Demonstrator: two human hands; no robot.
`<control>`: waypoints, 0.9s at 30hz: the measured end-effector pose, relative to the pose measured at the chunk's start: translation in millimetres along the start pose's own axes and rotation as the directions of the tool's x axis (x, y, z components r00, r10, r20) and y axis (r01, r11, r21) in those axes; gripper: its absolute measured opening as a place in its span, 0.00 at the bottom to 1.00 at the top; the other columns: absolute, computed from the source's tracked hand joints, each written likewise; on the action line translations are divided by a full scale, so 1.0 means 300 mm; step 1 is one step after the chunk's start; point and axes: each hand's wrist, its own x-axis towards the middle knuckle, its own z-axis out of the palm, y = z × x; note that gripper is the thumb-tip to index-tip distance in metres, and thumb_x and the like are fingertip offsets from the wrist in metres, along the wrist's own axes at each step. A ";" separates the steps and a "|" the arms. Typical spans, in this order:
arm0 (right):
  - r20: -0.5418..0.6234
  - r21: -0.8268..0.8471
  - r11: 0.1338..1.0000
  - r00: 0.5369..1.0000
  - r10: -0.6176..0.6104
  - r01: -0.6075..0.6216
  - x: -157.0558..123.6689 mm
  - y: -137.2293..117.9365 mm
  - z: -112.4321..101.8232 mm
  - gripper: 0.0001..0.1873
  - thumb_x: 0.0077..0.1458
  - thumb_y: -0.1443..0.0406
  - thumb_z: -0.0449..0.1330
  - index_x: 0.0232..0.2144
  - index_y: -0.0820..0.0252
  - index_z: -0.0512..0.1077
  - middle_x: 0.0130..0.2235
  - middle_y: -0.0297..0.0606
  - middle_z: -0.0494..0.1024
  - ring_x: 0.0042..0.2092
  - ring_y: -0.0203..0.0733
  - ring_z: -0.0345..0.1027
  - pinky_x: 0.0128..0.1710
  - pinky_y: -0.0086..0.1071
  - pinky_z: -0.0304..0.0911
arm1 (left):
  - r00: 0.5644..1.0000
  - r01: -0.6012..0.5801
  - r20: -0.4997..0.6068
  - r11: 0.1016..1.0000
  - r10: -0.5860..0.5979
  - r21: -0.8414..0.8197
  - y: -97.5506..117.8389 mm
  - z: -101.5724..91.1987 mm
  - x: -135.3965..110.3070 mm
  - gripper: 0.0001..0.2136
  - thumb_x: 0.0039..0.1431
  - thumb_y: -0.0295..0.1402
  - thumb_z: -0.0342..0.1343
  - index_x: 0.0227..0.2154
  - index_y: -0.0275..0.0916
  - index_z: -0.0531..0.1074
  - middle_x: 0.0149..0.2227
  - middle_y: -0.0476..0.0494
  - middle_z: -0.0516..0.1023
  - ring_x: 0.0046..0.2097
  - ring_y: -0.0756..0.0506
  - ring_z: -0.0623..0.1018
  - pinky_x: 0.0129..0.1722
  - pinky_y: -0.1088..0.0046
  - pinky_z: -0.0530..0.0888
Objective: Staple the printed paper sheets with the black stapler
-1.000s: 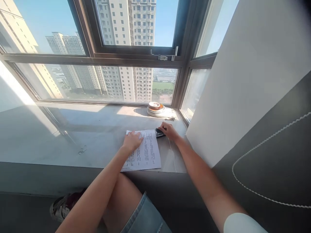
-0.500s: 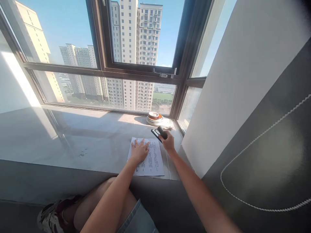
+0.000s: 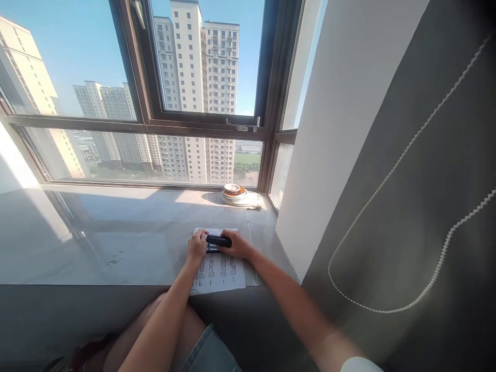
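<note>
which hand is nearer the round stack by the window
The right hand, at the right end of the black stapler. It is almost directly below the round stack in view; the left hand is farther left.

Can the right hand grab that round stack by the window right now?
Probably not: the right hand is busy holding the black gadget. Otherwise the way looks free, with just flat paper and windowsill between hand and round stack.

smooth, glossy sill point(image 3: 143, 243); matt paper sheet point(image 3: 219, 276); smooth plastic-looking stapler point(image 3: 217, 241)
</note>
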 end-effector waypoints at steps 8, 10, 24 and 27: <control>-0.367 -0.030 0.977 0.912 0.185 -0.210 0.015 0.095 -0.084 0.13 0.63 0.58 0.52 0.30 0.55 0.71 0.32 0.36 0.76 0.38 0.43 0.67 0.44 0.36 0.61 | 1.000 -0.017 0.009 0.999 0.017 -0.039 -0.009 0.001 0.004 0.16 0.66 0.33 0.41 0.37 0.43 0.76 0.44 0.42 0.83 0.46 0.40 0.79 0.46 0.66 0.72; -0.489 -0.095 0.918 0.821 0.294 -0.385 0.005 0.140 -0.117 0.09 0.59 0.62 0.53 0.27 0.55 0.69 0.31 0.39 0.76 0.38 0.45 0.67 0.43 0.37 0.61 | 1.000 -0.014 0.015 0.999 0.014 -0.052 -0.013 0.004 0.002 0.16 0.66 0.33 0.41 0.37 0.43 0.76 0.44 0.42 0.83 0.47 0.39 0.79 0.46 0.66 0.72; 0.174 0.329 0.940 0.984 0.029 -0.086 -0.017 0.009 -0.123 0.27 0.54 0.46 0.66 0.48 0.57 0.75 0.46 0.40 0.78 0.44 0.43 0.69 0.43 0.35 0.65 | 0.999 0.027 -0.017 0.984 -0.030 -0.177 -0.040 0.032 0.017 0.16 0.66 0.34 0.42 0.34 0.41 0.75 0.42 0.41 0.82 0.45 0.41 0.79 0.45 0.68 0.71; 0.238 0.257 0.960 0.970 0.047 -0.109 -0.020 0.022 -0.115 0.28 0.53 0.46 0.68 0.48 0.57 0.76 0.43 0.37 0.77 0.42 0.43 0.68 0.43 0.35 0.64 | 1.000 0.026 -0.010 0.987 -0.028 -0.159 -0.021 0.040 0.017 0.15 0.66 0.33 0.42 0.32 0.41 0.74 0.39 0.41 0.82 0.44 0.41 0.79 0.44 0.68 0.71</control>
